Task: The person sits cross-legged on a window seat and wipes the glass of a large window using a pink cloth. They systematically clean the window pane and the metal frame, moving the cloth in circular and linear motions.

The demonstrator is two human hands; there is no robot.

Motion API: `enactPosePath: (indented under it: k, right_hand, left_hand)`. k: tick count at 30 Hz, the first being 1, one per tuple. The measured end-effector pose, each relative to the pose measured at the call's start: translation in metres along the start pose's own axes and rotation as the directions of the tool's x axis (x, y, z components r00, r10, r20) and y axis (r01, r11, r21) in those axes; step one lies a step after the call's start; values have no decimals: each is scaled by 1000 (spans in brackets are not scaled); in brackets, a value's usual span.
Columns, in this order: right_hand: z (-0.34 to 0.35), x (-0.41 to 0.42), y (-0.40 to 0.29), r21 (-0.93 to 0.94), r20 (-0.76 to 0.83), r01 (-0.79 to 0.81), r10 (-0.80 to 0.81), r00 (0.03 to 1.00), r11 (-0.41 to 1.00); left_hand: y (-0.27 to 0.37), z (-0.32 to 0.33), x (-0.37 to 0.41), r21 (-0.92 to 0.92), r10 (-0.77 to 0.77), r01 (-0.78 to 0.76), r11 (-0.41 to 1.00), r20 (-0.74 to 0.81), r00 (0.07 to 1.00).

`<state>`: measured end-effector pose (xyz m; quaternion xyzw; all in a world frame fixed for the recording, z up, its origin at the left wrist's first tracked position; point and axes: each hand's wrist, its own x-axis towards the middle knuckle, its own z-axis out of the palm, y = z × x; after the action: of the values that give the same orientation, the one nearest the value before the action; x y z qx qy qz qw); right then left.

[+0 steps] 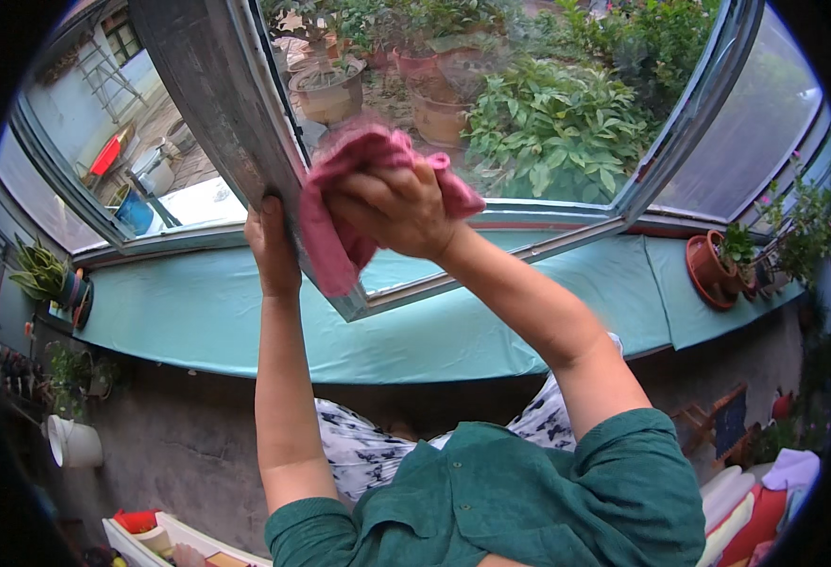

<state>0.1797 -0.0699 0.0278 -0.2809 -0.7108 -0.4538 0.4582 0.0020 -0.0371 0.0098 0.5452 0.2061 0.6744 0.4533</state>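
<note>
My right hand (394, 205) is closed around a crumpled pink cloth (330, 241) and presses it against the glass pane (429, 92) of a window sash that stands swung inward. The cloth lies near the sash's left edge, one end hanging over the frame. My left hand (271, 237) holds the edge of the sash's worn grey frame (234, 92), its thumb on the near face and its fingers mostly hidden behind. Below the lower corner of the sash spreads a sill covered with light teal cloth (195, 312).
Potted plants stand at the sill's left end (47, 276) and right end (709, 266). A white bucket (74, 441) is at lower left, a folding chair (727, 422) at lower right. Beyond the window are large plant pots (327, 88) and a leafy bush (557, 131).
</note>
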Motion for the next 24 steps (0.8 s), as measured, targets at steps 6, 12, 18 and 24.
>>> enactPosePath:
  k: [6, 12, 18, 24]
  right_hand:
    - [-2, -107, -33, 152, 234, 8, -43, 971, 988]
    - [-31, -197, -50, 323, 573, -97, -113, 812, 941]
    - [-53, -175, -59, 409, 592, -322, 21, 806, 854]
    - [-88, -79, -14, 341, 333, -176, 57, 941, 923]
  left_hand:
    - [14, 10, 1, 84, -105, 104, 991, 5, 994]
    - [14, 11, 2, 91, -85, 81, 993, 36, 996]
    - [11, 9, 1, 58, -103, 100, 993, 61, 993]
    - [5, 14, 1, 27, -34, 32, 999, 70, 997]
